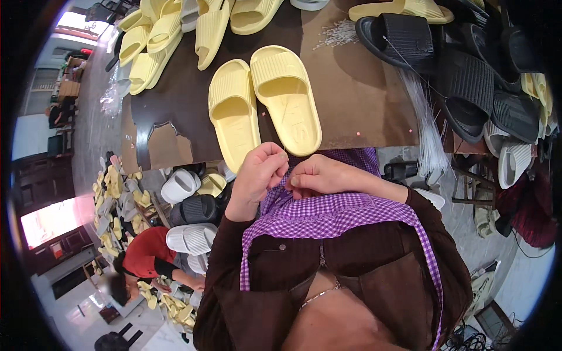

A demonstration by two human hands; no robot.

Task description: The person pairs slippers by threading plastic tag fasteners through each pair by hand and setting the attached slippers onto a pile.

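A pair of pale yellow slide slippers lies on the table in front of me, toes pointing away: the left slipper and the right slipper. My left hand is just below their heels, with thumb and forefinger pinched together. A thin pale strand seems to show at those fingertips, too fine to make out fully. Close beside it, my right hand is curled closed above the purple checked apron. What its fingers hold, if anything, is hidden.
Brown cardboard covers part of the table. A bundle of thin clear plastic strands hangs over its edge at right. Black slippers pile up beyond; yellow slippers stand far left. A person in red bends among slippers at lower left.
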